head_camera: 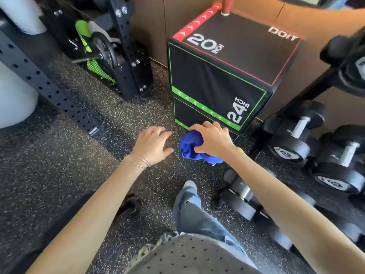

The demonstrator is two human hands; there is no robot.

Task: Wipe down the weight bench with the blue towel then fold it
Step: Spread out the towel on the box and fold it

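My right hand (pixel 212 138) grips a bunched-up blue towel (pixel 190 144) in the air above the speckled floor, just in front of the lower edge of a black plyo box. Just left of the towel, my left hand (pixel 153 144) hovers with its fingers spread and relaxed, holding nothing and not touching the cloth. No weight bench shows in this view.
A black plyo box (pixel 227 72) marked 20 and 24 inch stands ahead with a red cup (pixel 228 5) on top. Dumbbells (pixel 296 135) fill a rack on the right. A black perforated rack upright (pixel 49 86) crosses the left. Speckled rubber floor (pixel 69 165) lies below.
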